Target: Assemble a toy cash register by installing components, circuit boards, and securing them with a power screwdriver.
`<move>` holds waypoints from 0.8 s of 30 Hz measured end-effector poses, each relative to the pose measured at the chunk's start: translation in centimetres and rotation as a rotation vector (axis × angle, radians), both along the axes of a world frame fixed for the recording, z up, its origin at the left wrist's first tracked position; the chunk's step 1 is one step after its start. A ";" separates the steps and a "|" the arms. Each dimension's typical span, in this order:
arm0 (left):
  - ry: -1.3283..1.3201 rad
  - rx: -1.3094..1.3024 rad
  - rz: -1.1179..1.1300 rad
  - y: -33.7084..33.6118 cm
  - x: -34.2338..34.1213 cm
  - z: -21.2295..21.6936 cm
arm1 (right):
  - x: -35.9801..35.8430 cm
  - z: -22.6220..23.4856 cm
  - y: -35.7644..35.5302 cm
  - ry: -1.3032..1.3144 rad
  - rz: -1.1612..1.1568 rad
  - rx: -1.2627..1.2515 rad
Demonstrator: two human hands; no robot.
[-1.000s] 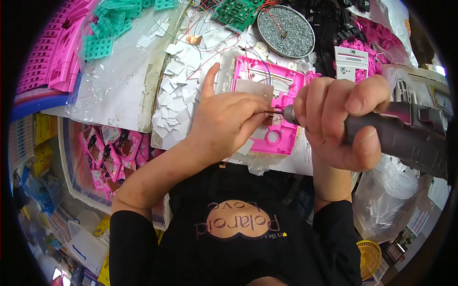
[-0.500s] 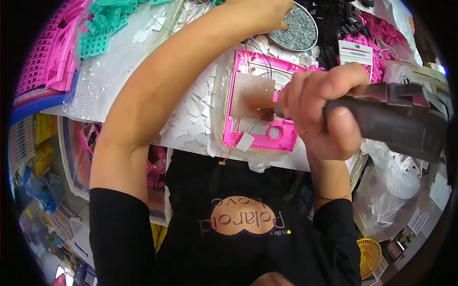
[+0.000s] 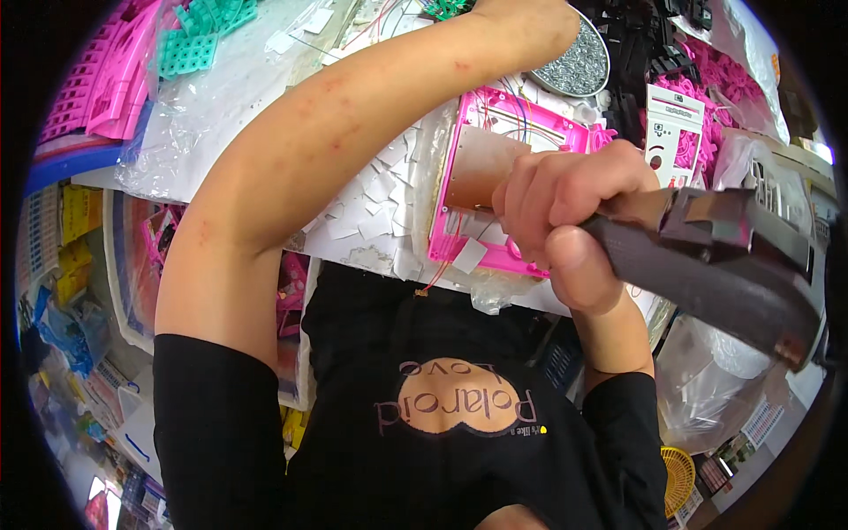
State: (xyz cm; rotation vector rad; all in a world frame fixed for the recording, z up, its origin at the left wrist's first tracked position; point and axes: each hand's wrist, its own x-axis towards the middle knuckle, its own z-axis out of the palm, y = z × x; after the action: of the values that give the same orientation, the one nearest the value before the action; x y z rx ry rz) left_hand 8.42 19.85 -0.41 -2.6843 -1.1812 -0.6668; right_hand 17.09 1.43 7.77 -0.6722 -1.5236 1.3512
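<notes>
My right hand (image 3: 574, 212) is wrapped round a dark power screwdriver (image 3: 707, 265), its front end pointing left over the board. Below it lies a bright pink plastic housing (image 3: 442, 225), with a flat brown board (image 3: 481, 163) inside and thin coloured wires around. The hand hides the housing's right part, and whether the bit touches a screw cannot be seen. At the top, my left hand (image 3: 543, 31) reaches to a round tin of small silvery screws (image 3: 579, 66). Its fingers are hidden behind the hand and past the picture's edge.
Small white paper pieces (image 3: 375, 190) are scattered left of the housing. Green plastic parts (image 3: 190, 55) and pink grilles (image 3: 115, 79) lie at the far left. Black parts (image 3: 632, 53), a white printed box (image 3: 673, 132) and pink pieces (image 3: 724, 75) crowd the right.
My right hand and the screwdriver have shifted left over the housing, covering more of it, and the tool's rear end has dropped. My left hand stays at the tin. The whole view has shifted slightly.
</notes>
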 end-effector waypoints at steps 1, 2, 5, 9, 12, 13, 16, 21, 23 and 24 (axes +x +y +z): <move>-0.031 -0.031 -0.002 0.0 -0.2 -0.3 | 0.0 0.1 0.0 -0.051 0.014 0.034; -0.066 -0.064 -0.016 -0.5 -0.2 0.3 | 0.2 0.0 0.0 -0.105 0.017 0.065; -0.159 -0.152 -0.056 -2.1 -1.8 2.9 | 0.2 -0.4 0.2 -0.157 0.041 0.132; -0.406 -0.153 -0.188 -6.7 -6.1 4.5 | 0.3 0.0 0.6 -0.027 0.076 0.066; -0.426 -0.208 -0.214 -12.0 -9.4 3.5 | 0.7 1.7 1.5 0.130 0.093 0.109; -0.440 -0.277 -0.226 -13.7 -10.2 3.3 | 1.0 2.5 1.7 0.161 0.105 0.132; -0.491 -0.431 -0.231 -16.7 -11.1 3.0 | 1.1 3.3 2.2 0.157 0.157 0.149; -0.576 -0.507 -0.170 -18.2 -11.1 2.4 | 0.7 2.7 2.0 0.125 0.188 0.129; -0.604 -0.510 -0.167 -18.3 -11.0 2.2 | 0.7 2.6 2.1 0.131 0.185 0.131; -0.618 -0.511 -0.167 -18.3 -10.9 2.2 | 0.7 2.6 2.2 0.138 0.182 0.126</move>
State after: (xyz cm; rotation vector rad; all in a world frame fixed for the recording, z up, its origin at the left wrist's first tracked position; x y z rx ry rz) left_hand -2.52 1.52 1.79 -3.1288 -1.4192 -1.4820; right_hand 17.80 3.63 10.33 -0.3611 -1.5714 1.3924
